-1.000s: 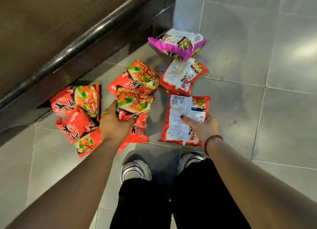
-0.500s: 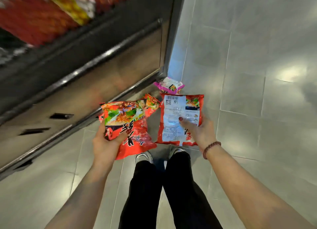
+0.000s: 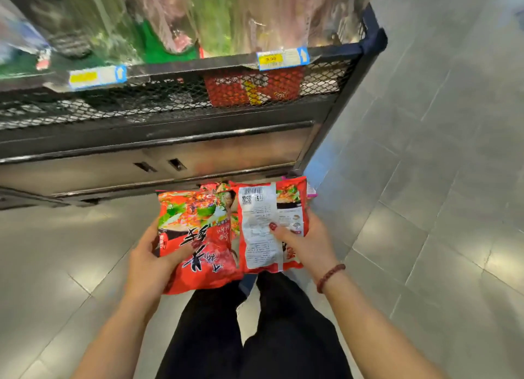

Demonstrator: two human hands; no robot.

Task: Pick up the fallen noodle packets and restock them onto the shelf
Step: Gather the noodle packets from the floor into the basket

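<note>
Now the left hand (image 3: pixel 147 262) grips a face-up packet (image 3: pixel 198 236), perhaps two stacked, thumb curled over it; the right hand (image 3: pixel 306 245) pinches a label-side packet (image 3: pixel 269 217), thumb pressed on top, both held edges touching, low before the mesh-fronted shelf (image 3: pixel 170 100)

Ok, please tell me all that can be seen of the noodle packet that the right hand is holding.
The noodle packet is a red pouch of glossy plastic film. Its back faces the camera: a white panel with barcode, QR code and small print, a food picture at the upper right. The right hand grips it, thumb on the panel, fingers behind the right edge. It is in the air, its left edge meeting the other red packet.
</note>
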